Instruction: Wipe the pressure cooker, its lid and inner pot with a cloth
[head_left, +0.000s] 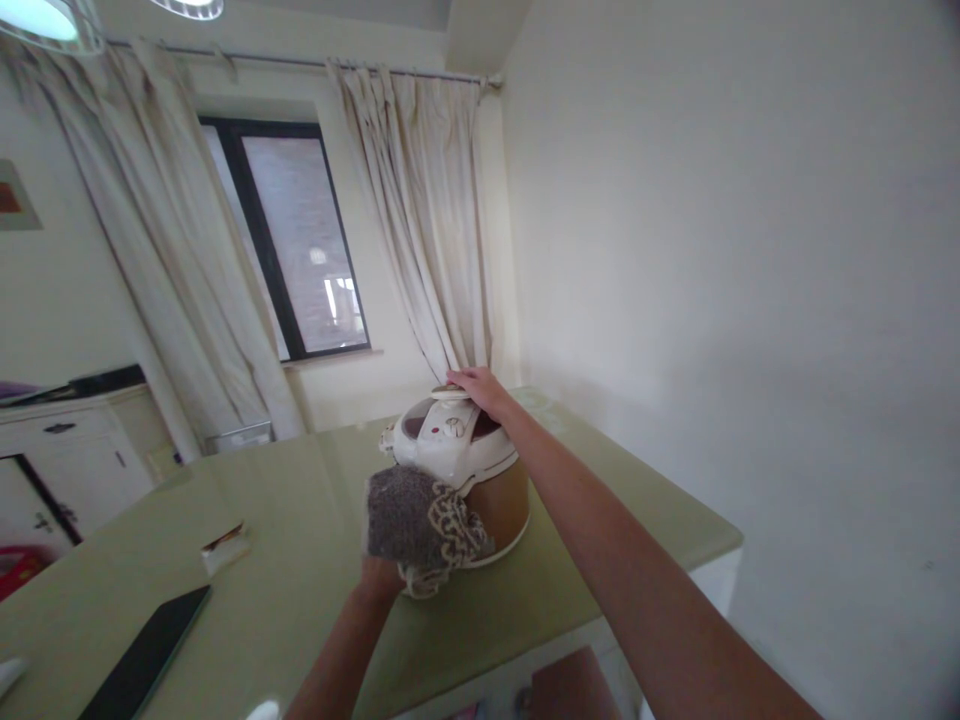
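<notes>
A rice cooker [501, 500] with a white lid and a brown body stands on the green table [315, 560] near its far right side. My right hand [477, 388] rests on top of the lid, fingers laid flat over the lid's handle. My left hand [380, 578] is mostly hidden under a grey cloth with a cream lace edge [415, 522], which it holds pressed against the cooker's front side.
A dark flat tablet [146, 655] lies at the table's near left, with a small packet [225, 545] beyond it. A white cabinet [67, 460] stands at the left. Curtains [420, 220] frame a window behind the table. A white wall runs along the right.
</notes>
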